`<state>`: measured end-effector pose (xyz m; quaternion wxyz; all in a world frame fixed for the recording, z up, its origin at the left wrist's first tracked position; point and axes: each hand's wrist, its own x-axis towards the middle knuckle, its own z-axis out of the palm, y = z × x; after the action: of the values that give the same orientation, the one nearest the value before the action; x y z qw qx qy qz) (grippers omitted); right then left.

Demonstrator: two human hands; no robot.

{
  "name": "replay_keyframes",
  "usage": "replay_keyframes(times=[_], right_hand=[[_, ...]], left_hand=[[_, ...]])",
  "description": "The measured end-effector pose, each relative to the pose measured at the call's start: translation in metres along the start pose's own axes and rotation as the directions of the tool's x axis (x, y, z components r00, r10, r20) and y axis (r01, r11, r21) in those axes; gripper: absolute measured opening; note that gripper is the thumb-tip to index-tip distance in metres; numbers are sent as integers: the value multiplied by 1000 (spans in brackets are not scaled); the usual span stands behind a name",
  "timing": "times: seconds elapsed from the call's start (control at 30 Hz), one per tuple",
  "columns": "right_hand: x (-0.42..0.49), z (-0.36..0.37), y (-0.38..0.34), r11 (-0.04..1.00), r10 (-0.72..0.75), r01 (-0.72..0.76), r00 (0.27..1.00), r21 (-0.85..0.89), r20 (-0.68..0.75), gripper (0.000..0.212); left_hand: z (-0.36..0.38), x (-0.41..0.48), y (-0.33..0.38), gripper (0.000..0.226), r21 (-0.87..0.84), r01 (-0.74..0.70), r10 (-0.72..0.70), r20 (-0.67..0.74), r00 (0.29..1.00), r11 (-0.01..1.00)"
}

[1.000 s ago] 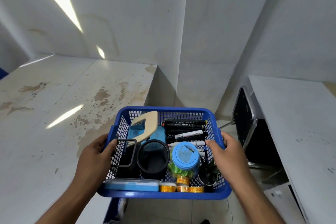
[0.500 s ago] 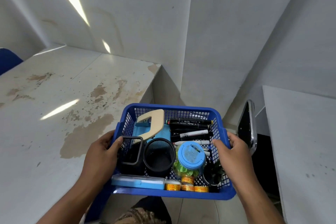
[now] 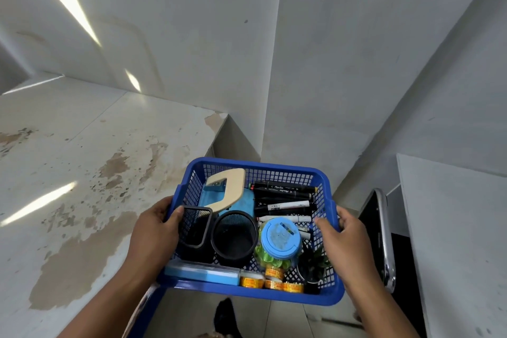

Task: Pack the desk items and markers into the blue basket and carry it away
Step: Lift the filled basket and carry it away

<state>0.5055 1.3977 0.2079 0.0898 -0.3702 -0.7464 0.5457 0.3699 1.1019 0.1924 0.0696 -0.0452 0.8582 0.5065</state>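
Between left hand (image 3: 153,230) and right hand (image 3: 345,239): blue basket (image 3: 255,166), held up, packed.
Left hand grips the basket's left rim, thumb hooked over the edge; right hand grips its right rim likewise. Markers (image 3: 282,195) lie stacked at the basket's far right; round mesh cup (image 3: 234,236) and blue-lidded jar (image 3: 278,236) sit mid-basket. Stained surface (image 3: 82,159) lies left of the basket.

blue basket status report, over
Left hand and right hand grip blue basket at its side rims. Basket packed, markers inside, held above floor. Black chair close by right hand.
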Motion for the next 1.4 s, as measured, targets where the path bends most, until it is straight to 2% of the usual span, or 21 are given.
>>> replay_keyframes(times=[0.2, 0.37, 0.57, 0.8, 0.9, 1.07, 1.23, 1.4], right_hand=[[77, 26, 8, 999, 23, -20, 998, 47, -54, 22], [143, 49, 29, 996, 82, -79, 990, 30, -119, 14], [227, 91, 92, 990, 141, -134, 971, 49, -193, 9], [321, 156, 197, 980, 197, -185, 952, 72, -234, 33], [355, 190, 246, 977, 213, -200, 944, 75, -253, 27], [401, 245, 320, 971, 237, -230, 942, 59, -236, 34], [446, 295, 388, 984, 165, -172, 977, -38, -138, 15], [488, 341, 450, 989, 98, -106, 991, -99, -86, 25]], left_hand=[[53, 78, 8, 29, 67, 44, -42, -27, 999, 997], [109, 120, 3, 30, 91, 129, -116, -129, 985, 988], [186, 167, -45, 33, 106, 204, -182, -186, 966, 973], [272, 229, -155, 28, 136, 290, -257, -218, 941, 947], [303, 254, -203, 29, 138, 314, -278, -228, 933, 939], [343, 297, -276, 26, 166, 320, -273, -255, 928, 933], [383, 348, -355, 13, 224, 346, -288, -258, 922, 911], [419, 403, -440, 25, 276, 341, -278, -245, 929, 898]])
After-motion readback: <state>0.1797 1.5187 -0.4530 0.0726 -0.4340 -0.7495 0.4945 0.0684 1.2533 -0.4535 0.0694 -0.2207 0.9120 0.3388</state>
